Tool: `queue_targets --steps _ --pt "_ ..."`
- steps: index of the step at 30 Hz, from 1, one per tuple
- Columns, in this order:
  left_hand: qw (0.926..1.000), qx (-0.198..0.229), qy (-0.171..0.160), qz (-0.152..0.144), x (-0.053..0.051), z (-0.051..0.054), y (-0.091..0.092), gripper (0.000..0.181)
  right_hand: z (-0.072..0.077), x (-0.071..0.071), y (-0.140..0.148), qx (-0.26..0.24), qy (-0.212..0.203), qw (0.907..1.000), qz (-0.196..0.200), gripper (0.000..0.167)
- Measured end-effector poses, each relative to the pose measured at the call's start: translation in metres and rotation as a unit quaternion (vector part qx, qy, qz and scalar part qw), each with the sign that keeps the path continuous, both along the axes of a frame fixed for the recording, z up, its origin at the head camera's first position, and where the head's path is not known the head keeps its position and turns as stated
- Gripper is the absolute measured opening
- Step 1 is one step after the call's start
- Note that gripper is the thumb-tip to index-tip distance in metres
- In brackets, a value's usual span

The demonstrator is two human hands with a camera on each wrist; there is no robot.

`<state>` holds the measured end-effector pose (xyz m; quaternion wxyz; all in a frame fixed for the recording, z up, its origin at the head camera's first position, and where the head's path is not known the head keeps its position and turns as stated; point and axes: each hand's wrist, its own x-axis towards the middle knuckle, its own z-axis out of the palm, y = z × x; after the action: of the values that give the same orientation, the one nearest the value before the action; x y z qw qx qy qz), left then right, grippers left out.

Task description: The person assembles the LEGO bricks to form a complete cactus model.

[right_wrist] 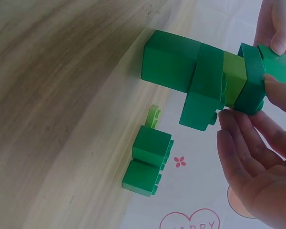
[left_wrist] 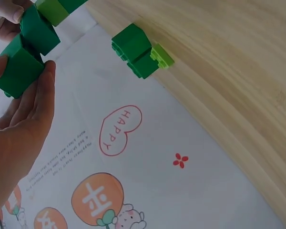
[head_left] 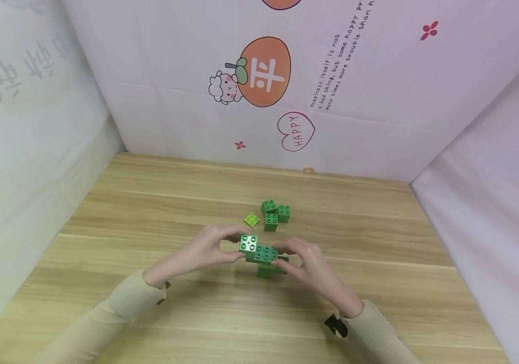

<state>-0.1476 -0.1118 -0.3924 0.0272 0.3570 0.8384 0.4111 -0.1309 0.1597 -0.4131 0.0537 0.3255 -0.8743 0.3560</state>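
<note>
A stack of toy building bricks [head_left: 266, 254] stands on the table in front of me. In the right wrist view, its lowest dark green brick [right_wrist: 171, 62], a wider green brick [right_wrist: 205, 88], a lime brick [right_wrist: 234, 78] and an upper green brick [right_wrist: 250, 78] show. My left hand [head_left: 207, 247] pinches a square green brick [head_left: 248, 243] at the stack's top left, between thumb and fingers. Whether that brick is fully pressed on cannot be told. From the right, my right hand [head_left: 307, 263] holds the upper green brick between thumb and fingertips.
Behind the stack, three loose green bricks [head_left: 270, 222] stand close together. A thin lime brick [head_left: 252, 220] lies to their left. The wooden table [head_left: 186, 323] is bordered by a printed white cloth [head_left: 173, 116] at the back and sides.
</note>
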Motion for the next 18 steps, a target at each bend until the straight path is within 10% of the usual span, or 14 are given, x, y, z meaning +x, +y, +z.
queue_targets --steps 18 --pt "0.9998 -0.009 0.016 0.006 0.0017 -0.0007 0.0024 0.043 0.0021 -0.0015 -0.0005 0.007 -0.006 1.0 -0.001 0.03"
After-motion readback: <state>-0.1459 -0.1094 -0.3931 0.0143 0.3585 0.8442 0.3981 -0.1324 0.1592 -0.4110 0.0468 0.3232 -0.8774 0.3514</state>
